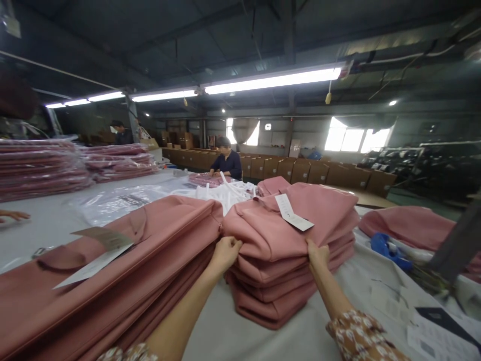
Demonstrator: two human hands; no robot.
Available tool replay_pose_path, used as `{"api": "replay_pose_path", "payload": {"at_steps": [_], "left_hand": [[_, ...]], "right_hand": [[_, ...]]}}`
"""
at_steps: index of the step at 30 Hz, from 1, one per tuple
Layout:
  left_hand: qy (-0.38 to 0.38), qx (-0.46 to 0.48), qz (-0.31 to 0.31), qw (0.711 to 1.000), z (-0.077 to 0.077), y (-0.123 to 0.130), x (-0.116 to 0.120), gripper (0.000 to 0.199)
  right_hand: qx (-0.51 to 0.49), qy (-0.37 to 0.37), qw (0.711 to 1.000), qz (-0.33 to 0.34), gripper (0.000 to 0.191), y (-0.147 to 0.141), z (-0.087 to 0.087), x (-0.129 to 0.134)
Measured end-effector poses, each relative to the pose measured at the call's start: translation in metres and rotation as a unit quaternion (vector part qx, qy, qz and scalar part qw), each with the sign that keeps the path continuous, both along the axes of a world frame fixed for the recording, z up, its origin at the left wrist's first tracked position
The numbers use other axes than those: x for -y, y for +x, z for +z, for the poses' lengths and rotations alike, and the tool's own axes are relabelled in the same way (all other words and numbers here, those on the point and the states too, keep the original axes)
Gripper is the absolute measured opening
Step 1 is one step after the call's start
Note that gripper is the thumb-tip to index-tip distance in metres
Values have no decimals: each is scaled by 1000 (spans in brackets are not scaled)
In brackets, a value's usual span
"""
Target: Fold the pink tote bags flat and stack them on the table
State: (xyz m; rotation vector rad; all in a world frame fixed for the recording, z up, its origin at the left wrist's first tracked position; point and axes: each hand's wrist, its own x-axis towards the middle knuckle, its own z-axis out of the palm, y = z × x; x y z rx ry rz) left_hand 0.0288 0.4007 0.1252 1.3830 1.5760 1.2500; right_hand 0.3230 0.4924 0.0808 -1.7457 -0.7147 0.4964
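Note:
A stack of folded pink leather-like garments (278, 240) lies in front of me, with a white paper hang tag (292, 213) on the top one. My left hand (226, 253) is closed on the near left edge of the top garment, its thumb and fingers pinching the fold. At the near right edge, my right hand (318, 254) also grips the top garment, the fingertips partly hidden by the wrist and cloth. Close by my left arm, a second pile of pink garments (158, 250) carries an opened hang tag (101, 250).
Clear plastic bags (124, 200) and white strips (225, 193) lie beyond the stacks. Bagged pink garments (37, 168) are piled at left. A blue tape dispenser (390, 250) and papers (439, 336) are at right. Another person (230, 163) works across the table; someone's hand (14, 215) shows at left.

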Motion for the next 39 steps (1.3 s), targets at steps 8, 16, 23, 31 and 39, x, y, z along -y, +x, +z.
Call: {"api": "replay_pose_path", "payload": {"at_steps": [8, 16, 23, 31, 39], "left_hand": [[-95, 22, -54, 994, 7, 3, 12, 52], [26, 120, 55, 991, -7, 23, 16, 32], [116, 188, 202, 954, -74, 23, 69, 44], [336, -155, 224, 902, -8, 13, 60, 68], [304, -477, 78, 821, -34, 33, 6, 38]], "right_hand": [[26, -18, 999, -5, 40, -2, -2, 3], [25, -31, 999, -15, 42, -6, 3, 9], [20, -24, 999, -21, 42, -18, 24, 17], [-23, -24, 999, -9, 39, -46, 52, 5], [-24, 6, 995, 98, 36, -56, 35, 9]]}}
